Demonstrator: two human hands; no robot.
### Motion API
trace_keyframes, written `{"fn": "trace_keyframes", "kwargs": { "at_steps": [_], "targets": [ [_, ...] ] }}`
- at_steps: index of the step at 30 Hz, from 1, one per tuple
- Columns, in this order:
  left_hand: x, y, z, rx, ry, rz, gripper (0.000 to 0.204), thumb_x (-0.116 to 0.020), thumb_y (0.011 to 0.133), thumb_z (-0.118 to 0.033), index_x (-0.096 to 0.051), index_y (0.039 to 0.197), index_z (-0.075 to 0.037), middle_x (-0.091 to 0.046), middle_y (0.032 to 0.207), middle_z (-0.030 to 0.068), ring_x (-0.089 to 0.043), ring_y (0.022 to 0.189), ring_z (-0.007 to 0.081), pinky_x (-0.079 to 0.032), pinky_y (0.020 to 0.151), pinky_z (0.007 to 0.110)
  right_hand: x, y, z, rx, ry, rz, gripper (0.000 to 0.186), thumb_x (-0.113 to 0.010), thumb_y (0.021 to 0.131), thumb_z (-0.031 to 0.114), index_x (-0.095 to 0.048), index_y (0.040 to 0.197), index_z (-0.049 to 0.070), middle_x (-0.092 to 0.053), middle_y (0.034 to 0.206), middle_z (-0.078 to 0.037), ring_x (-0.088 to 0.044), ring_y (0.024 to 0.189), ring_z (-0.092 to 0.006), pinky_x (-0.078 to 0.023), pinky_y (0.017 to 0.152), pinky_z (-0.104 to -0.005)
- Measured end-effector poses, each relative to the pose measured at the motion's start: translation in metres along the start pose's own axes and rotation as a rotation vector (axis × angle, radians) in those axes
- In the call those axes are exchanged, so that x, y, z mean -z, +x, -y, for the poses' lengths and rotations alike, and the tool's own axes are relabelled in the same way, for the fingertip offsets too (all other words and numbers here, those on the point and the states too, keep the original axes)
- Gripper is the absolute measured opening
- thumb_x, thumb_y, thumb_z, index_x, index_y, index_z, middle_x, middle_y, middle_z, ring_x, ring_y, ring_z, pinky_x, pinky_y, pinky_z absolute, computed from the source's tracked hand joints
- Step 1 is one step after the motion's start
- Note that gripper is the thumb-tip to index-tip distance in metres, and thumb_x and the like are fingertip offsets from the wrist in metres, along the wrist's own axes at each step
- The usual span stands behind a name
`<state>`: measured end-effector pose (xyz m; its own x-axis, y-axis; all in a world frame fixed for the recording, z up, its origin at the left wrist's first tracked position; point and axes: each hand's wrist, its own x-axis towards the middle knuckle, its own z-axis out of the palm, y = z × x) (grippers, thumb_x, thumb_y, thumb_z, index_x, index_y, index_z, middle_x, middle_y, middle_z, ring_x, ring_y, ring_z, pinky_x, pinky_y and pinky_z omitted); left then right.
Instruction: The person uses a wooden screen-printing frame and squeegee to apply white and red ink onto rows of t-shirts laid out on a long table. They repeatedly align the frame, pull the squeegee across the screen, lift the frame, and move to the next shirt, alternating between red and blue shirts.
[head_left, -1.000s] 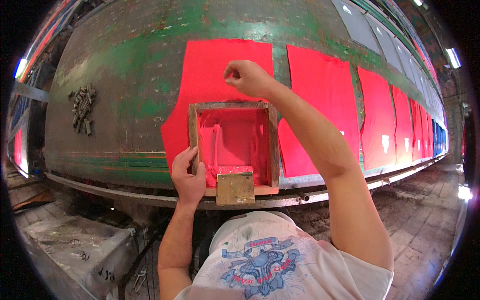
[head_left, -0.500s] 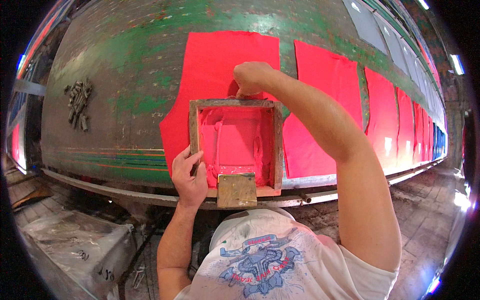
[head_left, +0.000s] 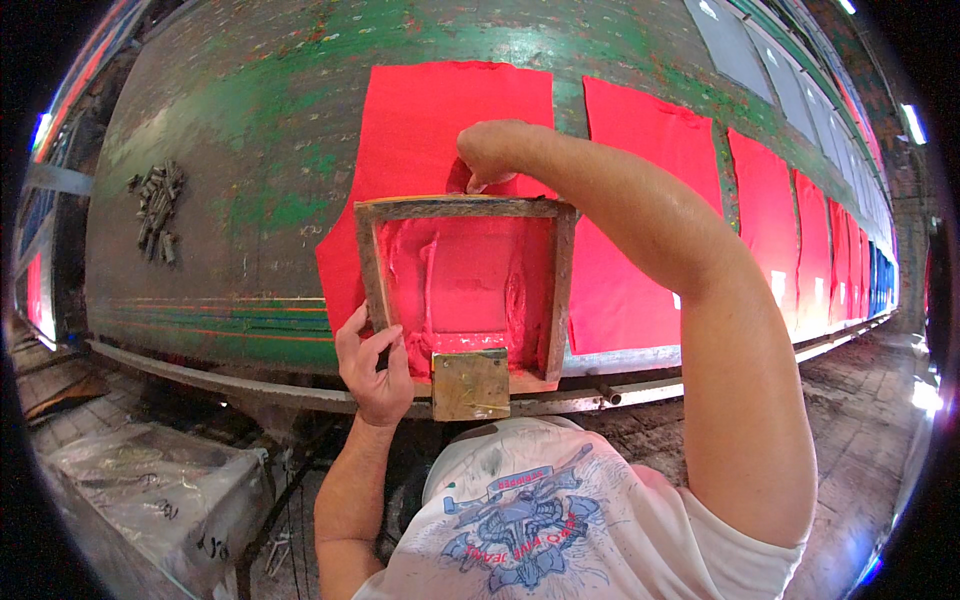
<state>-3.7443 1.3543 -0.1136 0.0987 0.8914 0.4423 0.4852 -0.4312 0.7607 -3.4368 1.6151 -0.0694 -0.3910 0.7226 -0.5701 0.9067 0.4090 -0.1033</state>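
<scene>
A wooden screen printing frame (head_left: 564, 290), its inside coated with wet red ink, is over a red fabric piece (head_left: 455, 120) on the table. Its far side looks raised above the fabric. My right hand (head_left: 490, 155) reaches across and is closed at the middle of the far rail; its fingertips are partly hidden. My left hand (head_left: 376, 368) grips the left rail near the close corner, fingers along its outer side. A flat wooden block (head_left: 470, 386) juts from the near rail toward my shirt.
More red fabric pieces (head_left: 650, 150) lie in a row to the right, with grey pieces (head_left: 735, 55) along the far side. Small dark cylindrical pieces (head_left: 157, 210) are heaped on the table (head_left: 240, 180) at left. A plastic-covered box (head_left: 150, 490) stands below left; a metal rail (head_left: 640, 388) edges the table.
The frame's far side has come up toward me and looks wider, tilting the frame. My right hand has risen with it, while my left hand stays at the left rail.
</scene>
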Motion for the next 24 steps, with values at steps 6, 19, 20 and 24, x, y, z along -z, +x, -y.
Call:
{"fn": "trace_keyframes", "kwargs": {
  "at_steps": [6,19,20,24],
  "targets": [
    [0.001,-0.009,0.003,-0.03,-0.074,-0.054,0.019,-0.078,0.092,0.004,-0.077,0.11,-0.003,-0.068,0.145,0.0303,-0.069,0.129,0.0402,-0.055,0.107,0.046,-0.01,0.013,-0.008,-0.012,0.008,0.045,0.05,-0.093,0.087,0.05,-0.087,0.103,0.003,-0.083,0.101,-0.021,-0.08,0.098,-0.042,-0.064,0.085,-0.0552],
    [0.101,0.004,-0.008,0.249,-0.184,-0.384,0.016,-0.078,0.1,0.006,-0.072,0.112,-0.003,-0.065,0.153,0.0175,-0.066,0.112,0.015,-0.056,0.102,0.034,-0.014,-0.008,-0.015,0.061,0.138,-0.048,0.04,-0.086,0.095,0.042,-0.083,0.109,0.005,-0.083,0.107,-0.021,-0.079,0.105,-0.043,-0.062,0.085,-0.052],
    [0.115,0.004,-0.007,0.261,-0.157,-0.408,0.016,-0.077,0.1,0.006,-0.072,0.113,-0.002,-0.065,0.154,0.0179,-0.067,0.116,0.0169,-0.056,0.104,0.035,-0.012,-0.018,-0.015,0.089,0.198,-0.121,0.038,-0.085,0.097,0.041,-0.083,0.109,0.005,-0.083,0.107,-0.02,-0.079,0.104,-0.0419,-0.062,0.086,-0.0515],
    [0.164,-0.007,-0.006,0.267,-0.081,-0.431,0.016,-0.074,0.102,0.007,-0.069,0.115,0.001,-0.065,0.155,0.02,-0.067,0.131,0.0261,-0.053,0.114,0.04,-0.027,-0.076,-0.013,0.134,0.427,-0.522,0.032,-0.083,0.099,0.037,-0.082,0.11,0.007,-0.082,0.105,-0.019,-0.079,0.098,-0.0402,-0.061,0.084,-0.053]
  ]
}}
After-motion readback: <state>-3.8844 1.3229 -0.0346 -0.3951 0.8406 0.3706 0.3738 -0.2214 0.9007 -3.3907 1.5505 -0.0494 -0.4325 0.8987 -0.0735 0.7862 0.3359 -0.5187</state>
